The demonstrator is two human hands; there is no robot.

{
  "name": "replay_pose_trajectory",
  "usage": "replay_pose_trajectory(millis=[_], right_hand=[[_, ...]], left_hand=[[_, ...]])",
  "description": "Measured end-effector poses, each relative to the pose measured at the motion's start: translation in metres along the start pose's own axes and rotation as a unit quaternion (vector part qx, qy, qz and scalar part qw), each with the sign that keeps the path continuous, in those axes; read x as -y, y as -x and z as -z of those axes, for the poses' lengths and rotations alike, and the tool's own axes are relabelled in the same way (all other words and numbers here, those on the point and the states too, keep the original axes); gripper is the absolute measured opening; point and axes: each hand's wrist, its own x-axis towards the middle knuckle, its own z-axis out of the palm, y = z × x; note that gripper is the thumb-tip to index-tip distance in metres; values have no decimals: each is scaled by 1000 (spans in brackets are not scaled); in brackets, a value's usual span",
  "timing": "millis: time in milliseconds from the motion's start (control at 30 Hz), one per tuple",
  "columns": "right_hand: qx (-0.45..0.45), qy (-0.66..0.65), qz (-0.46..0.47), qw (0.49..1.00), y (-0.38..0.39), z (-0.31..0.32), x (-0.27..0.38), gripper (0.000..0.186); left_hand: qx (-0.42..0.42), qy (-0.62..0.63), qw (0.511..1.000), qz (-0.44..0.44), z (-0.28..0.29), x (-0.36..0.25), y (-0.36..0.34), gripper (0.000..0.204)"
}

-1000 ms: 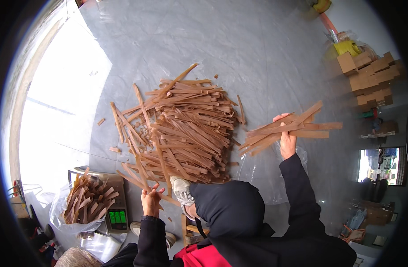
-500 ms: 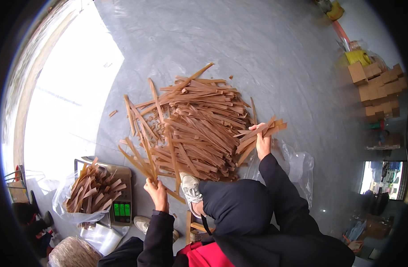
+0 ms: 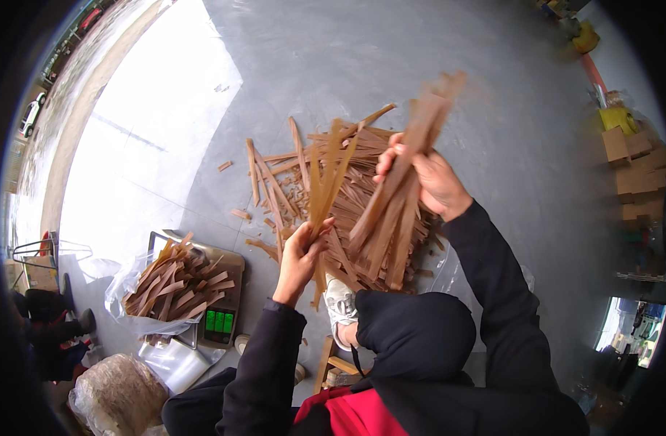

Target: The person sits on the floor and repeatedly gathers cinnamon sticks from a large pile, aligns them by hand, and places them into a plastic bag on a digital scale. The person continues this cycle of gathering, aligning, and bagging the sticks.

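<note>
My left hand point(image 3: 302, 259) is closed round a few yellowish-brown flat strips point(image 3: 326, 178) that fan upward from the fingers. To its right, my right hand point(image 3: 433, 178) grips a thick bundle of reddish-brown strips point(image 3: 400, 196), held up over the heap and tilted, its top end blurred by motion. Below both hands a large heap of similar strips point(image 3: 275, 185) lies on the grey floor, partly hidden by the bundle. Short broken bits are scattered at its left side. What the strips are made of I cannot tell.
At lower left a clear plastic bag point(image 3: 122, 304) of strips rests on a metal scale point(image 3: 235, 272) with a green display. Flat clear bags point(image 3: 175, 363) and a wrapped bale point(image 3: 119, 396) lie nearby. My shoe point(image 3: 340, 299) touches the heap's near edge. Cardboard boxes point(image 3: 642, 174) stand far right.
My right hand has moved up and left with its bundle, now over the heap. The left hand has risen and moved right, its strips now pointing upward. The whole view has shifted slightly.
</note>
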Motion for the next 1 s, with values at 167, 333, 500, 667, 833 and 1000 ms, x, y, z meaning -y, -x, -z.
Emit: replay_pose_trajectory(millis=[167,333,500,667,833,1000], right_hand=[[-17,-135,-150,979,-43,-22,-69,26],[-65,-75,-145,984,-48,-36,-112,34],[-26,-107,-121,986,-45,-37,-121,37],[-49,-54,-57,996,-46,-51,-132,44],[-173,-50,-81,980,-38,-54,-153,39],[-283,-64,-84,953,-31,-50,-183,48]], left_hand=[[88,162,975,124,9,-2,1,59],[49,222,958,175,16,-1,20,69],[90,263,942,186,22,-5,22,59],[-52,257,940,219,16,12,12,29],[-76,66,984,145,12,29,10,23],[-49,-50,997,42,-5,39,16,43]])
